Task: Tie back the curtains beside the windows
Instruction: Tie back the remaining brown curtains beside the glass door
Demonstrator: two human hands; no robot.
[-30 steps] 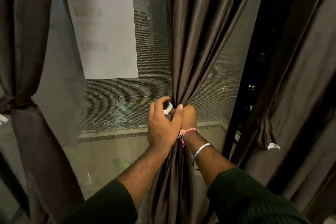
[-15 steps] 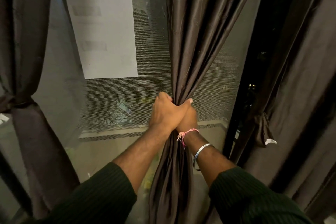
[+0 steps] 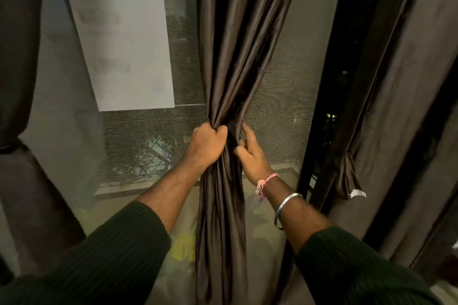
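A dark brown satin curtain (image 3: 230, 62) hangs in the middle of the window, gathered into a narrow bunch at waist height. My left hand (image 3: 207, 146) is clenched on the left side of that bunch. My right hand (image 3: 250, 153) is at the bunch's right side, thumb and fingers curled against the fabric, index finger raised. No tie band is visible at the gathered spot; my hands cover it. On the right, another curtain (image 3: 401, 106) is cinched by a tieback (image 3: 348, 176) with a white tag.
A third dark curtain (image 3: 17, 82), cinched at mid height, hangs at the left edge. Behind the fabric is window glass with a mesh screen (image 3: 280, 96) and a white sheet (image 3: 124, 52) stuck on it. A black window frame (image 3: 327, 82) stands right of centre.
A small white piece seen in my left fingers one second ago is out of sight. My hands, first overlapping on the bunch, have separated; the right one has shifted to the curtain's right side.
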